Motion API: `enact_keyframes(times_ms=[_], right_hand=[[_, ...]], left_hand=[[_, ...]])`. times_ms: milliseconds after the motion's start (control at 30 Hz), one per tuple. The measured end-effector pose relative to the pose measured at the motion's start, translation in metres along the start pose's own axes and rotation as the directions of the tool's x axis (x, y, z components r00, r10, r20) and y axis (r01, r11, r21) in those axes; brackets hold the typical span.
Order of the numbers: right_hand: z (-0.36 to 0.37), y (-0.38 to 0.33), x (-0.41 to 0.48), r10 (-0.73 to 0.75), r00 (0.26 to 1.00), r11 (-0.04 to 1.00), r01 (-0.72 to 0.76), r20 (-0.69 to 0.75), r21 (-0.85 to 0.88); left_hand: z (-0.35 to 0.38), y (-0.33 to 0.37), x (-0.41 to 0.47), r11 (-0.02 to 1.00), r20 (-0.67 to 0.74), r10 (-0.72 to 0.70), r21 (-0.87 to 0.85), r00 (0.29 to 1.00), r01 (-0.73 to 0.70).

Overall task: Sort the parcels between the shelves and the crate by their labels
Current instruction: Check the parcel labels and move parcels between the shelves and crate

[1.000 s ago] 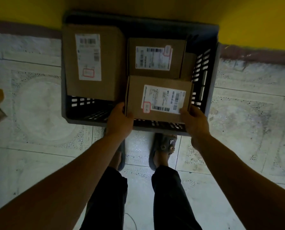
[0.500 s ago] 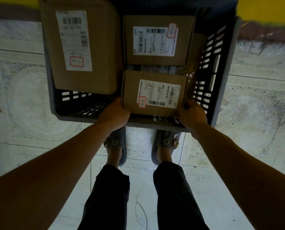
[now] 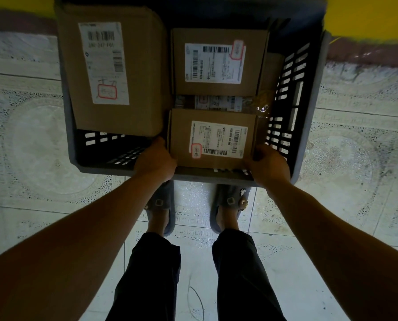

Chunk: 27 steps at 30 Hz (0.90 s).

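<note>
In the head view, the small brown cardboard parcel (image 3: 213, 137), white printed label up, had come down over the last second. A second earlier it had hung across the near rim of the dark grey slotted plastic crate (image 3: 309, 107). Now it lay inside that rim, low between the two hands, and the whole crate loomed larger as the person bent closer. The left hand (image 3: 155, 159) still gripped the parcel's left edge and the right hand (image 3: 268, 164) its right near corner. Both had fingers curled round the cardboard, though their tips were hidden behind it. Just beyond the hands, a strip of another labelled parcel (image 3: 216, 103) showed in the gap below. Past that lay a second small brown cardboard box (image 3: 219, 61). Beyond the left hand, the large flat brown cardboard parcel (image 3: 114, 70) lay in the same place in the crate as before. The red-outlined mark (image 3: 196, 151) on the held parcel's label was too small to read. This parcel appeared to have been sorted to the crate and nearly seated. Whether it already rested on the box underneath could not be told. What seemed left was letting go and fetching the next one.
</note>
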State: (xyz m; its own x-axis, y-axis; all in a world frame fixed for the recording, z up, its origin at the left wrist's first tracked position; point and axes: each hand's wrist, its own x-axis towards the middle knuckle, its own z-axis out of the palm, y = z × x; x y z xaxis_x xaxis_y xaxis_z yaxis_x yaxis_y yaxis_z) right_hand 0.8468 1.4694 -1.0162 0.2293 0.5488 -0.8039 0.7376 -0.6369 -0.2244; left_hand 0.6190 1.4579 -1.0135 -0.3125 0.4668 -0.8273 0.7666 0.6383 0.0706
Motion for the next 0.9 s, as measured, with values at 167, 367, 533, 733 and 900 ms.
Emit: enact_keyframes(times_ms=[167, 367, 533, 733, 900], right_hand=[[0.000, 0.000, 0.000, -0.003, 1.000, 1.000, 0.004, 0.029, -0.013], [-0.013, -0.004, -0.017, -0.009, 0.998, 1.000, 0.009, 0.057, 0.000], [-0.030, -0.014, -0.039, 0.024, 0.997, 0.998, -0.028, 0.072, 0.055], [-0.050, -0.036, -0.090, -0.010, 0.992, 0.975, -0.018, 0.124, 0.222], [-0.057, -0.069, -0.142, -0.091, 0.976, 0.964, 0.037, 0.196, 0.265]], left_hand=[[0.002, -0.002, -0.002, 1.000, 0.014, 0.018, -0.024, 1.000, -0.018], [-0.007, -0.001, -0.020, 0.982, 0.033, 0.022, -0.187, 0.999, -0.016], [-0.019, -0.003, -0.040, 0.927, -0.032, 0.132, -0.349, 0.991, -0.135], [-0.053, 0.000, -0.090, 0.780, 0.018, 0.240, -0.599, 0.971, -0.182], [-0.091, -0.008, -0.136, 0.570, -0.018, 0.225, -0.808, 0.974, -0.147]])
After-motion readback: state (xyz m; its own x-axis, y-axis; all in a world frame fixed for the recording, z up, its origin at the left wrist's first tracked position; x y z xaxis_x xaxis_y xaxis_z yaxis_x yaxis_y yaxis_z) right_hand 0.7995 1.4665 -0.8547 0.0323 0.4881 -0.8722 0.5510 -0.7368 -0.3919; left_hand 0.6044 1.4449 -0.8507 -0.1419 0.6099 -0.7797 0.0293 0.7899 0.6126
